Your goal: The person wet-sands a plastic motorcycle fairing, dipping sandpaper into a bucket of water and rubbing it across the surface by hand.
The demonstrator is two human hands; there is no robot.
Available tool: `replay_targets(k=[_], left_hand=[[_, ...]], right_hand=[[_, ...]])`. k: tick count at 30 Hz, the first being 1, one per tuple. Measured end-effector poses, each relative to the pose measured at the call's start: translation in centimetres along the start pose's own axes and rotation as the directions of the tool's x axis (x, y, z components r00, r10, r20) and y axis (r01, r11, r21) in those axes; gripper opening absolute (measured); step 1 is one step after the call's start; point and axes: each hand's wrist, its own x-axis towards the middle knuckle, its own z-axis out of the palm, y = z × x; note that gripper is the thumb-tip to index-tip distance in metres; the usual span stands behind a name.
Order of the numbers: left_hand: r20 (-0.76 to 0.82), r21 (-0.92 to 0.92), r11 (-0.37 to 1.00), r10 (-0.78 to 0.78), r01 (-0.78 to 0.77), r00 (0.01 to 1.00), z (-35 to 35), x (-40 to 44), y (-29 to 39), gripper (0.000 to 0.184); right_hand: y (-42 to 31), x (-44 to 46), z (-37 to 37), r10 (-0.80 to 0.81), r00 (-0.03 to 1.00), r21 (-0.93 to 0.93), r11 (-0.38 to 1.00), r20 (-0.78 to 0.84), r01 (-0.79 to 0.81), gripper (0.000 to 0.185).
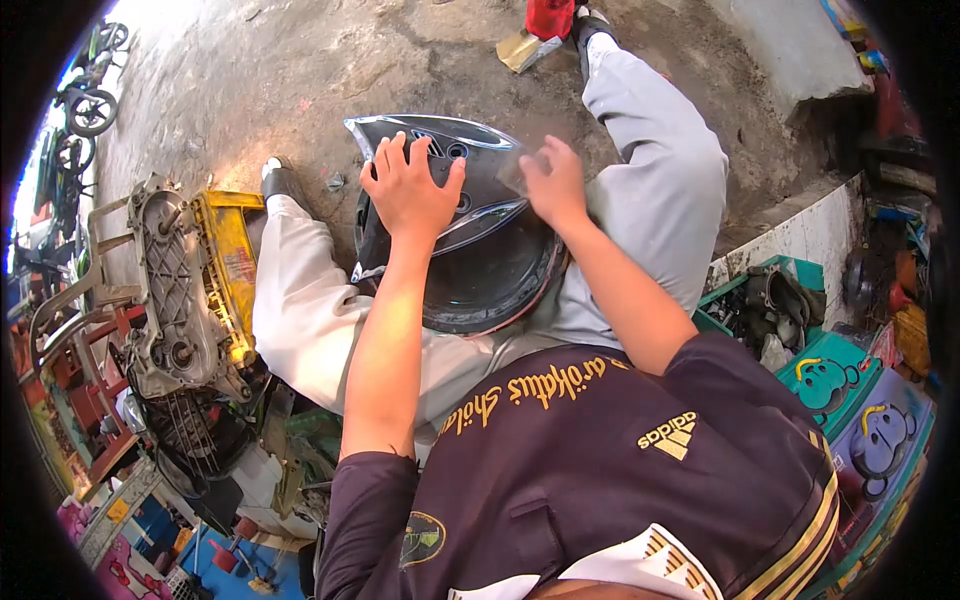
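Observation:
A dark motorcycle body panel [490, 180] with bright chrome-like edges lies across a round black basin [490, 290] between the person's legs. My left hand [410, 190] rests on the panel's left part, fingers spread and thumb out to the side. At the panel's right end is my right hand [553, 180], smeared by motion, its fingers bent. A blurred greyish-brown patch [511, 175] shows by those fingertips; whether it is held cannot be made out.
A metal engine casing [175, 290] and a yellow metal frame [232, 270] stand at left. Ahead are a red container [549, 18] and a gold packet [522, 50] beside one foot. A green crate [800, 275] of parts sits at right. Wheels [90, 112] show at far left.

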Motion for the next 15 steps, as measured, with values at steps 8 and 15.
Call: replay_targets(k=[8,15], left_hand=[[0.005,0.023,1.0,-0.012,0.012,1.0,-0.4,-0.1,0.3,0.056],[-0.011,0.003,1.0,-0.027,0.027,1.0,-0.3,0.0,0.2,0.056]], right_hand=[[0.7,0.7,-0.4,0.017,0.999,-0.02,1.0,0.036,-0.016,0.037],[-1.2,-1.0,-0.3,-0.094,0.996,0.0,0.996,0.006,0.094,0.03]])
